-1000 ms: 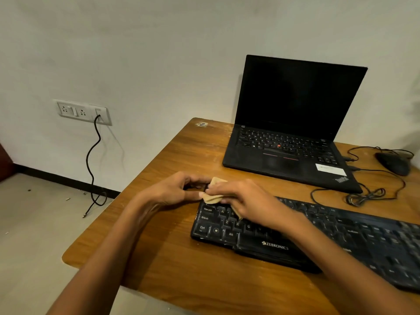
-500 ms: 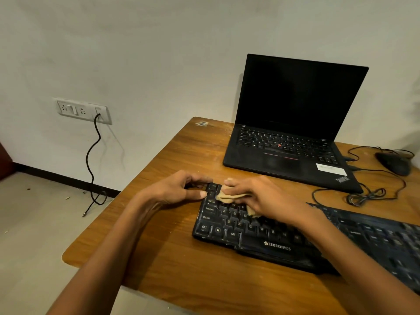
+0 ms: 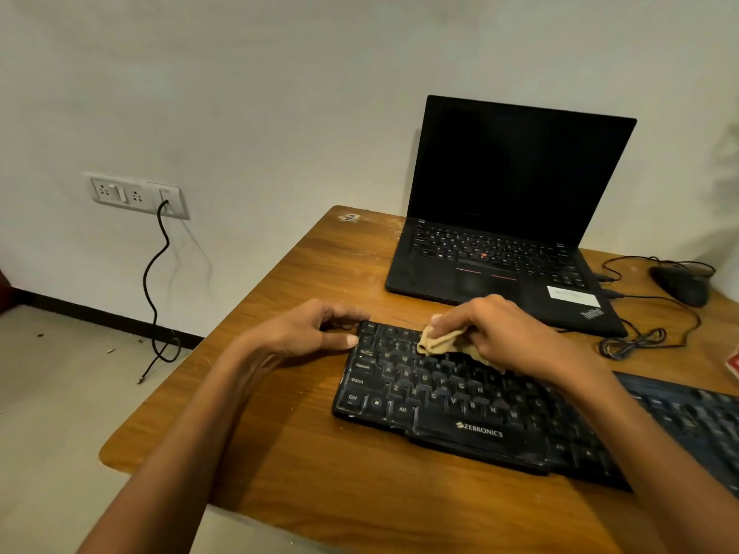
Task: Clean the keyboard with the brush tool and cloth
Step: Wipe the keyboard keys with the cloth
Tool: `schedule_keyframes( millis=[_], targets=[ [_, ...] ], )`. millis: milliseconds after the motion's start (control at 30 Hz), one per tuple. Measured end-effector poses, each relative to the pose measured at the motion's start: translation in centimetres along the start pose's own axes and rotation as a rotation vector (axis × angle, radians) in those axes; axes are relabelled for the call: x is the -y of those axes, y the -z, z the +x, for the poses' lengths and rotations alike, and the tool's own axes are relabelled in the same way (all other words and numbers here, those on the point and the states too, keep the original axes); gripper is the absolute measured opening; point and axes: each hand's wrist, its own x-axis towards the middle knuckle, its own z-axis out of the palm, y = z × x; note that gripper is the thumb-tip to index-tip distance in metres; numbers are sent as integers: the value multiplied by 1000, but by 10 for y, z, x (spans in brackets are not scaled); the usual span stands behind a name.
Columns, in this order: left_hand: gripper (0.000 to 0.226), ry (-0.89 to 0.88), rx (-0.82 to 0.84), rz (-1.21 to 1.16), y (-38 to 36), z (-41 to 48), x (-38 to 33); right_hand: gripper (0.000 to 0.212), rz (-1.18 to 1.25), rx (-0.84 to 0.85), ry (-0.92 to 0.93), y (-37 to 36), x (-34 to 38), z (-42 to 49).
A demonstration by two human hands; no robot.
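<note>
Tan cloth: soft, limp and light by the look of it, bunched into a small wad at the centre of the frame; it rests on the upper-left key rows of the keyboard.
Black plastic keyboard: lies flat on the worktop, running from centre frame to the lower right edge; likely rigid and light enough to slide under wiping, with loose-sprung keys, so it is best steadied at its edge or corner.
Right hand: its grip is curled closed around the cloth, thumb and fingertips pinching the wad and pressing it down onto the keys.
Left hand: just left of centre, fingers loosely curled and partly spread; its grip holds nothing, but thumb and fingertips touch the keyboard's upper-left corner, apparently bracing it.
Brush tool: not visible anywhere in the frame.
Wooden worktop: brown, fills the lower middle.
Laptop: black, open, screen dark, just behind the keyboard at upper right.
Mouse: black, at the right edge, its cable coiled nearby.
Wall socket: upper left, with a black cord hanging to the floor.
</note>
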Motion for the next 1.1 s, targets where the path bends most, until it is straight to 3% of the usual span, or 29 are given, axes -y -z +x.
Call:
schedule_keyframes(
  millis=[100, 200, 300, 367, 433, 533, 667, 833, 933, 1000, 1100],
  targets=[
    [47, -58, 27, -26, -4, -3, -6, 40, 44, -117, 75, -7, 17, 1],
    [44, -102, 62, 17, -12, -5, -10, 39, 99, -40, 150, -26, 29, 1],
    [44, -109, 47, 68, -14, -4, -8, 37, 27, 58, 15, -10, 18, -4],
    [44, -107, 46, 102, -13, -2, -9, 39, -31, 23, -1, 1, 18, -3],
    [44, -116, 54, 126, -12, -2, -10, 40, 50, -29, 83, -5, 36, 1],
    [45, -117, 36, 112, -13, -3, -8, 40, 76, 47, 208, -28, 53, -3],
    [44, -75, 41, 45, -14, -3, -8, 34, -4, 128, 35, -9, 31, -9],
    [43, -115, 31, 29, -14, -2, -6, 35, 49, 85, 169, -29, 57, -3],
    [44, -100, 42, 21, -14, -1, -6, 35, 34, 142, 109, -20, 48, -9],
    [44, -88, 54, 12, -15, -1, -6, 32, -98, 84, 92, -15, 45, -8],
    [45, -130, 42, 66, -16, 0, -7, 31, -55, -6, 185, -34, 61, -5]
  ],
)
